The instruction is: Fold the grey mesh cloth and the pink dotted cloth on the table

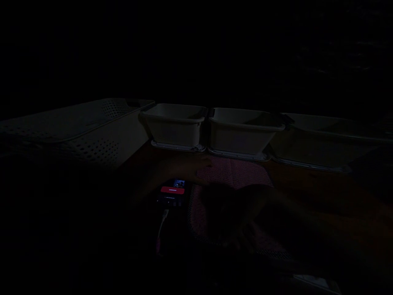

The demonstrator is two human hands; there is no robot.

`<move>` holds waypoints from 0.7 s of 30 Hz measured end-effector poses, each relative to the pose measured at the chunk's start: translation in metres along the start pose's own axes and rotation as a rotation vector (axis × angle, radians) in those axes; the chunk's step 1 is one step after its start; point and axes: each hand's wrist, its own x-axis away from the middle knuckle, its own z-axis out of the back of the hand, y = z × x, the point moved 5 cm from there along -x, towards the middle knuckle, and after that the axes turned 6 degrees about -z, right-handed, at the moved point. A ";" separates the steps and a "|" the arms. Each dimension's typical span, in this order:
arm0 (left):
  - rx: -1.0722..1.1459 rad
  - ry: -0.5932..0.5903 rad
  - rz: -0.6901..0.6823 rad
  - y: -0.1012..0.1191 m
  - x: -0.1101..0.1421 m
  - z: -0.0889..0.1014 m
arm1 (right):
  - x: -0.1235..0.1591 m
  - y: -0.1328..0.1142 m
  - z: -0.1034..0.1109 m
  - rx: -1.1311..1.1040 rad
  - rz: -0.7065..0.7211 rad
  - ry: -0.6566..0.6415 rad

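The picture is very dark. A pink textured cloth (242,172) with a dark striped border lies flat in the middle of the table. From the left, my left hand (187,167) reaches to the cloth's edge, just beyond a lit phone (172,191); its thumb and fingers look spread, with nothing seen between them. Over the cloth's nearer part is my right hand (242,229), mostly lost in shadow. Beside it, a dark shape (216,205) covers part of the cloth; whether it is an object or shadow, I cannot tell. The right fingers' grip is hidden.
Three pale bins (176,130) stand in a row at the back, including a middle bin (241,137) and a right bin (319,145). A large perforated basket (129,135) is on the left. A white charging cable (162,221) runs from the phone. Something pale (313,281) shows at the bottom right.
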 end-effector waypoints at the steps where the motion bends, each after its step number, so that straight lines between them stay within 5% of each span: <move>1: -0.002 -0.006 -0.002 -0.001 0.000 -0.001 | 0.002 0.000 0.002 -0.008 0.012 0.012; 5: -0.027 -0.030 -0.015 -0.007 -0.002 -0.005 | 0.010 0.000 0.013 -0.060 0.076 0.105; 8: -0.035 -0.015 -0.024 -0.011 -0.003 -0.008 | 0.011 0.005 0.030 -0.175 0.133 0.307; 13: 0.013 -0.003 -0.023 -0.007 -0.003 -0.007 | -0.006 0.032 0.054 -0.341 0.008 0.617; 21: 0.058 0.028 -0.051 -0.004 -0.003 -0.004 | -0.010 0.035 0.057 -0.126 -0.071 0.773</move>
